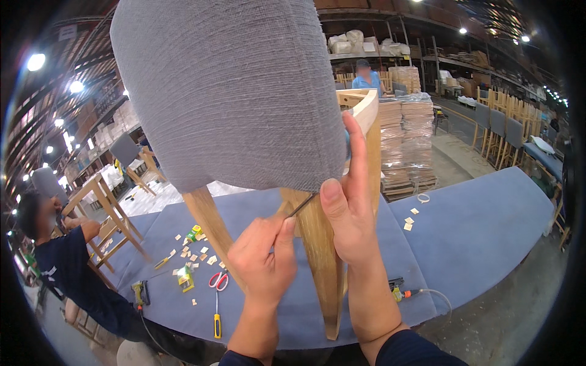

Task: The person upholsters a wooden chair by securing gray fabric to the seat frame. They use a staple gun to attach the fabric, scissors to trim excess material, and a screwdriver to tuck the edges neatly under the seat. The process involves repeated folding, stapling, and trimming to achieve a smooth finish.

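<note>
A chair with a grey ribbed fabric cover (232, 97) and pale wooden legs (314, 262) stands tilted in front of me. My left hand (265, 259) is closed around a thin dark metal tool (301, 205), its handle hidden in the fist. The tool's tip meets the cover's lower edge, where fabric borders wood near the corner. My right hand (354, 213) grips that corner. Its thumb lies close to the tip, and its fingers stretch up the cover's side, partly hidden.
On the blue-grey covered table (476, 226) lie red-handled scissors (218, 280), a yellow-handled screwdriver (217, 323), small wood pieces (189, 255) and staple guns (141, 294) with hoses. A co-worker (73, 268) handles a wooden frame at left. Wrapped stacks (406, 140) stand behind.
</note>
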Demonstrator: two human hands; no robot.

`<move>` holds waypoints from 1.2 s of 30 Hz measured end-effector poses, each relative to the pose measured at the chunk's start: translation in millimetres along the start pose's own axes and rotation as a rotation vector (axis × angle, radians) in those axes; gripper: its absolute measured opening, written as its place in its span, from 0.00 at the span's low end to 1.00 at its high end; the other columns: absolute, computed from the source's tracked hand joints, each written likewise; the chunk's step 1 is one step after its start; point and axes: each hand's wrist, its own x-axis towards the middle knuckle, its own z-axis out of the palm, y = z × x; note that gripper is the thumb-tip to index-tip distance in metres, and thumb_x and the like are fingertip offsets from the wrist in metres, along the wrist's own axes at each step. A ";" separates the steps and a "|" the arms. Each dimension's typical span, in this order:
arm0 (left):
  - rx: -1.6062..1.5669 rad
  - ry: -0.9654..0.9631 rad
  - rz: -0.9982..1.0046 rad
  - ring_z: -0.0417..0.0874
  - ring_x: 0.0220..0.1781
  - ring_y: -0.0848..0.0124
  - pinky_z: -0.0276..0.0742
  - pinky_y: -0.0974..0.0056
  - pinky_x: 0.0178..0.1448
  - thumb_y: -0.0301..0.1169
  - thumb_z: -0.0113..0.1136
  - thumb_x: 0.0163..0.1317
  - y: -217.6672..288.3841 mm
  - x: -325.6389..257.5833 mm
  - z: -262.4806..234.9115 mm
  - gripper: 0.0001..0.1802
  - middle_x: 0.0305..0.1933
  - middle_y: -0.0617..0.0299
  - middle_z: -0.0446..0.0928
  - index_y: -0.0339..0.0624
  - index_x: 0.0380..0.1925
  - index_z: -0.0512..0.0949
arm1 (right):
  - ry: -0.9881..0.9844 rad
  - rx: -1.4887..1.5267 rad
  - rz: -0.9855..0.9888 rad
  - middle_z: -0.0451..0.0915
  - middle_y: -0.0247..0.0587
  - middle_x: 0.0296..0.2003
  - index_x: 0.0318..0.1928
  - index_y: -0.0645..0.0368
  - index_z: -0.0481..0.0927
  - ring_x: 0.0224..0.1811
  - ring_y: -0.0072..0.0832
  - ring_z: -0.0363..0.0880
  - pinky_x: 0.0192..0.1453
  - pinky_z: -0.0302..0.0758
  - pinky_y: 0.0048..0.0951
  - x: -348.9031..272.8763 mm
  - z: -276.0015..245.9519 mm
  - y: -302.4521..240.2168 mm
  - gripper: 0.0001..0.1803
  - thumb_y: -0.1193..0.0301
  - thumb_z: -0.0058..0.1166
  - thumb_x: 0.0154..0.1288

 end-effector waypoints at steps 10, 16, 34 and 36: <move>0.020 0.000 0.025 0.73 0.21 0.65 0.65 0.62 0.26 0.23 0.69 0.67 5.1 6.0 3.3 0.03 0.21 0.58 0.74 0.35 0.34 0.85 | 0.000 0.043 -0.061 0.54 0.59 0.80 0.83 0.70 0.43 0.83 0.40 0.54 0.84 0.52 0.39 2.9 3.6 2.4 0.50 0.63 0.60 0.78; -0.029 -0.049 0.023 0.70 0.20 0.69 0.62 0.63 0.25 0.24 0.68 0.69 -6.7 -3.0 3.5 0.03 0.21 0.59 0.73 0.34 0.36 0.85 | 0.024 0.091 -0.004 0.63 0.56 0.76 0.83 0.66 0.45 0.75 0.36 0.66 0.76 0.66 0.38 -0.8 1.8 3.4 0.48 0.67 0.60 0.75; -0.280 -0.311 0.047 0.86 0.42 0.54 0.82 0.59 0.49 0.21 0.74 0.54 24.0 -46.9 -22.7 0.27 0.42 0.49 0.84 0.31 0.56 0.78 | 0.331 -0.199 -0.026 0.83 0.42 0.32 0.43 0.63 0.87 0.34 0.34 0.78 0.44 0.77 0.38 -114.2 -12.9 -53.5 0.14 0.65 0.55 0.80; -0.161 -0.173 -0.061 0.86 0.50 0.55 0.82 0.56 0.55 0.23 0.76 0.54 19.9 -42.5 -9.9 0.37 0.50 0.46 0.83 0.32 0.64 0.70 | 0.372 -0.006 -0.021 0.79 0.35 0.28 0.55 0.65 0.82 0.26 0.23 0.71 0.34 0.70 0.27 -114.1 -27.0 -53.7 0.20 0.60 0.46 0.87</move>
